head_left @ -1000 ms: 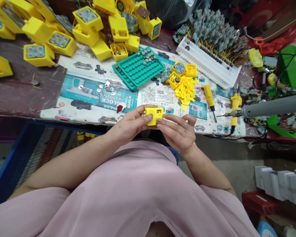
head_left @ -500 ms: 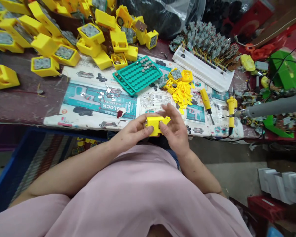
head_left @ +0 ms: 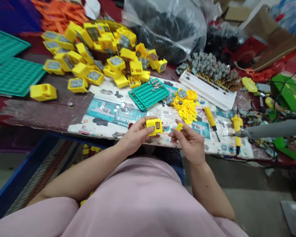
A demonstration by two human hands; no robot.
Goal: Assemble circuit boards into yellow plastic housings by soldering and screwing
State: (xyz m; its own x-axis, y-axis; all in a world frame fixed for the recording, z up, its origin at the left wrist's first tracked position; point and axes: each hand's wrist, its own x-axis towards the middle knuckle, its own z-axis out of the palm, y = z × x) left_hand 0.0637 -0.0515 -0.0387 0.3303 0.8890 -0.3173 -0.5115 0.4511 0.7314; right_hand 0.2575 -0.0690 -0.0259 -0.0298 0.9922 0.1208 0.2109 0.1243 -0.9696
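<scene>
My left hand (head_left: 135, 135) grips a small yellow plastic box (head_left: 154, 126) at the table's near edge; its open side shows dark contacts inside. My right hand (head_left: 188, 140) is a little to the right, apart from the box, pinching a small yellow cover piece (head_left: 179, 126) between thumb and fingers. Both hands hover over a printed paper sheet (head_left: 108, 112) spread on the table. Just beyond lies a heap of small yellow covers (head_left: 187, 107).
A green tray with button cells (head_left: 149, 93) sits behind the hands. Many yellow boxes (head_left: 98, 62) are piled at the back left beside larger green trays (head_left: 12, 75). Two yellow screwdrivers (head_left: 210, 118), a white rack of wired boards (head_left: 207, 89), a grey tool (head_left: 273, 130) and a blue crate (head_left: 17, 168) are nearby.
The cover piece has come off the box: my right hand drew away to the right with it, while my left hand kept the box. The view tilted up, showing more of the table's back.
</scene>
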